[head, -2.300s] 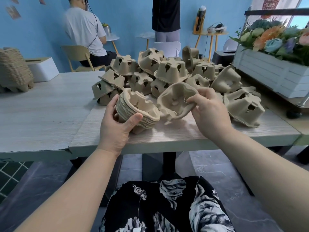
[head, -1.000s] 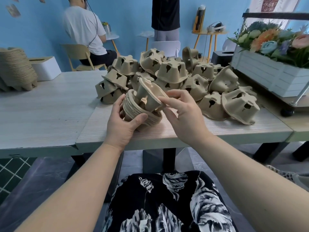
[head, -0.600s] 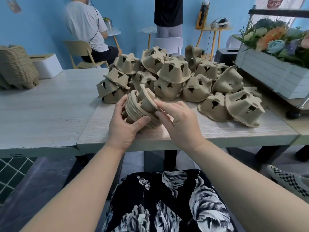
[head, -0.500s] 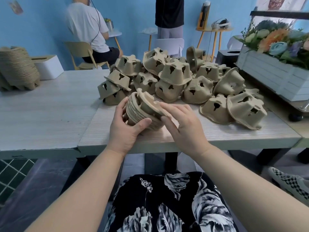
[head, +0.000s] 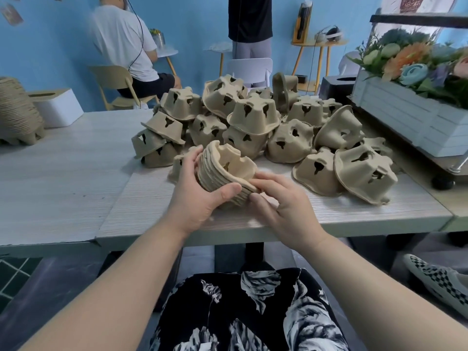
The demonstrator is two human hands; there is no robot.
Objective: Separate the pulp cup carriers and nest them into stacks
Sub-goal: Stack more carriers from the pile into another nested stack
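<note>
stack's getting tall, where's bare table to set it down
Bare tabletop lies left of the loose carriers, between them and the finished stack by the white box. A narrower strip runs along the near edge under both hands. Behind the held stack and to its right it is crowded.

Tan is seen on the carriers (head: 253,117), and pale wood grain on the counter (head: 63,178). The wall (head: 63,41) is painted blue. A black-and-white floral print is shown on the skirt (head: 243,312).

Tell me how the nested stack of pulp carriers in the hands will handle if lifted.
The nested stack is probably light; the left hand alone wraps it. Its thin, wavy rims suggest it may dent under a hard grip. Held tilted, the top carrier could slip out, which may be why the right hand steadies the edge.
</note>
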